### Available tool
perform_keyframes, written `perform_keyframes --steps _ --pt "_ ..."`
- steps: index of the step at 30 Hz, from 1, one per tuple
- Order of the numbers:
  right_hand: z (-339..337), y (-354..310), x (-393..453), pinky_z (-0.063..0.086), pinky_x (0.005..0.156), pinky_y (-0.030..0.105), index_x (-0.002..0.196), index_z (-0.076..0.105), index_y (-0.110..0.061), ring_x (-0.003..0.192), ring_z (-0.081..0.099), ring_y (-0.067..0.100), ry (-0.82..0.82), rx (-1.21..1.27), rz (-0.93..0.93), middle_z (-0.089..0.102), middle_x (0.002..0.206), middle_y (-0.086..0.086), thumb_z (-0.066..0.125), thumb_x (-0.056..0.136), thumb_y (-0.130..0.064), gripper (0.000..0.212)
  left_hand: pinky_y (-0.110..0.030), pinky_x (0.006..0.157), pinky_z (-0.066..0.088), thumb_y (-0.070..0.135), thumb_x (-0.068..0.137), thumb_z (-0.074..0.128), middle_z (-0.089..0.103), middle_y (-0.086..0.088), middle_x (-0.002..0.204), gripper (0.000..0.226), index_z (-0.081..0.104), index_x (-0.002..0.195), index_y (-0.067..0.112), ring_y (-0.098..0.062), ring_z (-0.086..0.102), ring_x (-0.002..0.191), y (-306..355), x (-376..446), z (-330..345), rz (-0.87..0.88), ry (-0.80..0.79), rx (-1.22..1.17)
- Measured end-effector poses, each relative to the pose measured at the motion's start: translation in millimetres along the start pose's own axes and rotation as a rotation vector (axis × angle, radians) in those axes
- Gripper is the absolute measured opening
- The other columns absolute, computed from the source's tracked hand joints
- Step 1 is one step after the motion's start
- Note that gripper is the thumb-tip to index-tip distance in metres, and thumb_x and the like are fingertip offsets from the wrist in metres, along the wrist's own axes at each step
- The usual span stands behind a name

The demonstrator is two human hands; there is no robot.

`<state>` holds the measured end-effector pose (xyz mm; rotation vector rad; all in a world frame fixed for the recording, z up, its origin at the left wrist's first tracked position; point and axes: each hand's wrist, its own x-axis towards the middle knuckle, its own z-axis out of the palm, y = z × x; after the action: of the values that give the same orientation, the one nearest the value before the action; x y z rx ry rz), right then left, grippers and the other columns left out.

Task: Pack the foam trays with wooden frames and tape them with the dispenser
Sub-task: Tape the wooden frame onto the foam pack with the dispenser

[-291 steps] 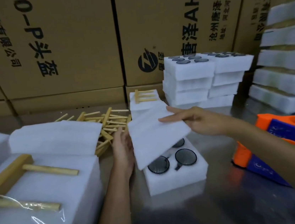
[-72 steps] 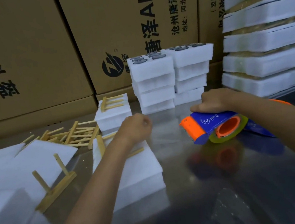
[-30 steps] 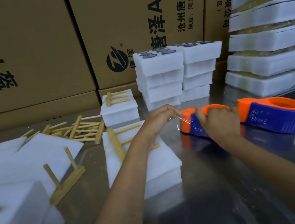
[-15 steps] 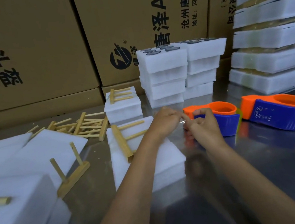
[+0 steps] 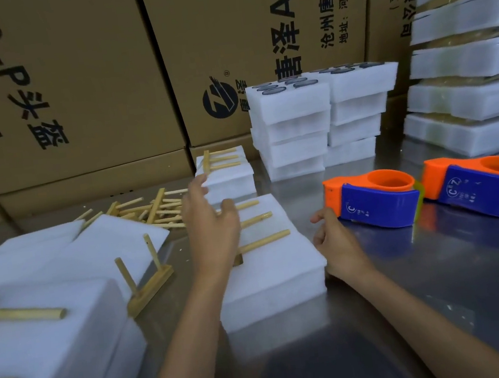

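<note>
- Half a second back both our hands met at the nose of the tape dispenser; now the left hand has swung away to eleven o'clock, fingers spread wide and holding nothing, over the wooden frame.
- That frame lies on the closed foam tray at the centre of the table.
- Our right hand sits just beside the tray's right edge, fingers loosely curled; the thumb tip touches the dispenser's near end, and we cannot tell whether it pinches tape.
- A second dispenser rests at two o'clock.
- At nine o'clock a frame stands on edge beside loose foam sheets.
- Farther, at eleven, loose sticks are heaped; at twelve a small packed tray, then stacked trays against cardboard boxes.
</note>
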<state>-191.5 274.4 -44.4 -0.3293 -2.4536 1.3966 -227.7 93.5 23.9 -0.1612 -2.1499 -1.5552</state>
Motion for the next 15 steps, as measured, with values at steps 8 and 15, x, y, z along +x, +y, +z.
perform_keyframes --steps 8,15 --pt "-3.9 -0.3 -11.8 0.035 0.083 0.029 0.111 0.065 -0.026 0.110 0.040 0.018 0.138 -0.382 -0.203 0.048 0.117 -0.001 0.073 0.086 -0.029 0.027 -0.027 0.058 0.037 0.047 0.097 0.045 0.058 0.013 0.077 0.029 0.057 0.075 0.033 -0.007 0.057 0.074 -26.0 -41.0 -35.0 -0.524 -0.174 -0.092" --pt "3.3 -8.7 -24.1 0.043 0.075 0.026 0.087 0.069 -0.011 0.091 0.059 0.022 -0.047 0.079 -0.203 0.068 0.088 0.003 0.047 0.103 -0.026 0.031 -0.026 0.066 0.042 0.053 0.097 0.044 0.059 0.014 0.104 0.037 0.052 0.130 0.036 -0.006 0.057 0.090 -18.1 -39.3 -38.2 -0.610 -0.276 -0.256"
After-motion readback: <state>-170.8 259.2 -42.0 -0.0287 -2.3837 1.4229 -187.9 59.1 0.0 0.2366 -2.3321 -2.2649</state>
